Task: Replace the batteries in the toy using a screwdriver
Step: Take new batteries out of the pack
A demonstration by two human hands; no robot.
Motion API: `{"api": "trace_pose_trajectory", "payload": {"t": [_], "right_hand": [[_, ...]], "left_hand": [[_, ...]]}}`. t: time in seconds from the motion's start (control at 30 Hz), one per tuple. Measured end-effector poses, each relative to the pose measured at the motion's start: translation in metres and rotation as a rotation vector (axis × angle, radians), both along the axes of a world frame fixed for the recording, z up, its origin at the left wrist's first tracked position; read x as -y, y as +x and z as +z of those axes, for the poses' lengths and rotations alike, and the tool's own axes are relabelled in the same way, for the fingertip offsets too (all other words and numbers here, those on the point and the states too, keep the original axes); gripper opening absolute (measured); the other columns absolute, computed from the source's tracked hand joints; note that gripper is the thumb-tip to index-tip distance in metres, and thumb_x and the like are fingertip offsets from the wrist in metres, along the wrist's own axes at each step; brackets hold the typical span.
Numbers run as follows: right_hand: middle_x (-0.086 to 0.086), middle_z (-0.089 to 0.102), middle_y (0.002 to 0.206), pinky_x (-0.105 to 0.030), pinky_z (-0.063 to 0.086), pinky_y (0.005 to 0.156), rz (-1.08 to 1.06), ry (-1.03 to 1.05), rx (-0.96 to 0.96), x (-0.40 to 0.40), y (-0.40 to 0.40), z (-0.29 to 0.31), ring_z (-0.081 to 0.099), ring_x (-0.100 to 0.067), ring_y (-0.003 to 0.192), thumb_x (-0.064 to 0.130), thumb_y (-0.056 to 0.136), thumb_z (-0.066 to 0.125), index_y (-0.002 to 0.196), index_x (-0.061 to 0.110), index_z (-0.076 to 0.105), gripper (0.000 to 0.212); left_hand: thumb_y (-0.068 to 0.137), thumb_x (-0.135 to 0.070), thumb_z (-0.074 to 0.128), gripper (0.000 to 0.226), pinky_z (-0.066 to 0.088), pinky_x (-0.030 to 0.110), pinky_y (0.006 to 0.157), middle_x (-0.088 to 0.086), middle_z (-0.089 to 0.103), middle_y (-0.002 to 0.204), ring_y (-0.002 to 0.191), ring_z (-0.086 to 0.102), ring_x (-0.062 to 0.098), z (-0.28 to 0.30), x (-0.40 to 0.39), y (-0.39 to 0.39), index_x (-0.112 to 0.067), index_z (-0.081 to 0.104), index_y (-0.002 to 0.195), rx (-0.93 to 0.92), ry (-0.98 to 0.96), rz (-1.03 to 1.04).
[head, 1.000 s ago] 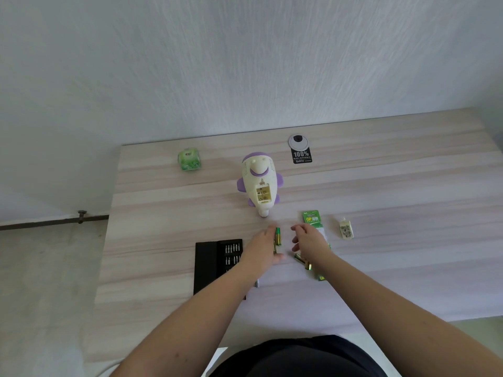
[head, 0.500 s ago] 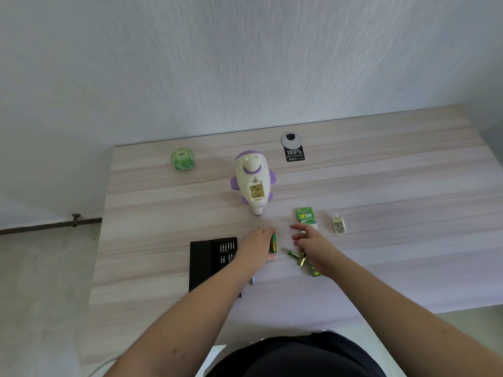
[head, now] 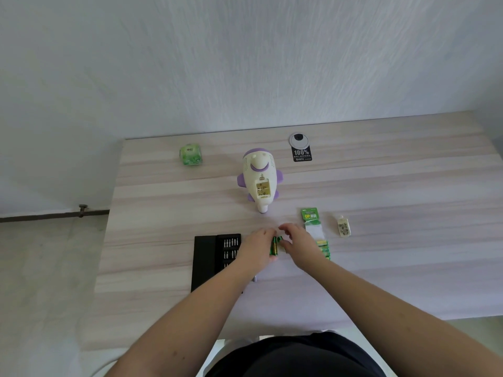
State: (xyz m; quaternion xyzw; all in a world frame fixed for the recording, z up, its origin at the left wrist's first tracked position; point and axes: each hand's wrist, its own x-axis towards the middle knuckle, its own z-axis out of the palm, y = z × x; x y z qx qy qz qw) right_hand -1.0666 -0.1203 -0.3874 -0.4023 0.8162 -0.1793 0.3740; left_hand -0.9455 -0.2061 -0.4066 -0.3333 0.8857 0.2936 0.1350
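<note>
The toy plane [head: 260, 179] lies belly-up on the surface [head: 381, 186] at frame centre, its battery bay open and its long axis running up the frame — straight above both hands. The left hand [head: 257, 247] curls round green batteries [head: 274, 245] just below it; the right hand [head: 298, 242], fingers bent, touches them from the right. Both hands are about equally near the bay, so the batteries likely travel straight up-frame.

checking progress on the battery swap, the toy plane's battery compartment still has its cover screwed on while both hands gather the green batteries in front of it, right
Not quite. In the head view the toy plane's battery compartment is open, and a small cover-like piece lies on the table to the right. The rest holds: the left hand and right hand are both at the green batteries in front of the toy.
</note>
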Motion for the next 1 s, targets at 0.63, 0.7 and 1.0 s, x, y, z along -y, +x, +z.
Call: {"api": "trace_pose_trajectory", "payload": {"t": [0.63,0.7,1.0], "right_hand": [[-0.01,0.063,0.108,-0.032,0.047,0.068,0.153,0.355,-0.437,-0.002,0.002,0.009,0.065,-0.025,0.097,-0.006,0.091,0.047,0.11,0.006,0.05,0.023],[-0.01,0.062,0.108,-0.032,0.046,0.068,0.126,0.344,-0.408,-0.002,0.0,0.007,0.064,-0.025,0.096,-0.006,0.09,0.046,0.11,0.007,0.05,0.024],[-0.009,0.067,0.105,-0.037,0.054,0.078,-0.041,0.223,-0.169,-0.007,0.012,-0.001,0.064,-0.026,0.092,0.002,0.094,0.046,0.117,0.01,0.056,0.027]], "left_hand": [[0.086,-0.045,0.067,0.058,0.045,0.04,0.092,0.007,0.057,0.123,0.115,0.052,0.028,0.001,0.0,-0.004,-0.027,0.045,0.136,0.06,-0.065,-0.093],[0.086,-0.044,0.066,0.057,0.045,0.04,0.092,0.007,0.057,0.123,0.115,0.052,0.028,0.0,0.0,-0.003,-0.024,0.045,0.135,0.051,-0.068,-0.104],[0.081,-0.031,0.072,0.052,0.046,0.039,0.086,0.004,0.061,0.119,0.109,0.055,0.026,0.001,0.0,0.002,-0.017,0.049,0.126,-0.022,-0.081,-0.081]]}}
